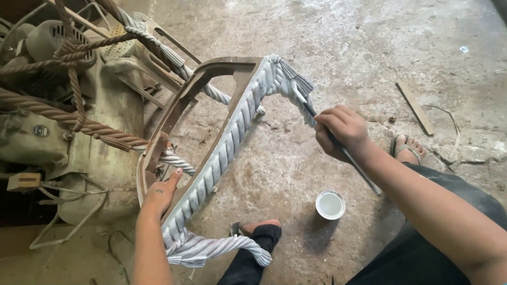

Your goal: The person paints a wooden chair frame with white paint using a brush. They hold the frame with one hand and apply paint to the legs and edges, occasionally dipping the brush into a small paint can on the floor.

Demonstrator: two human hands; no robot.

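Both forearms reach down to a carved rope-twist frame, propped on edge on the concrete floor, seemingly so its pale coated side faces up. Left hand presses spread against the frame's lower rail, steadying it, while the right hand pinches a thin brush against the frame's top corner. Below that corner sits a small white-filled cup; left of the frame lie bare brown rope-twist pieces.
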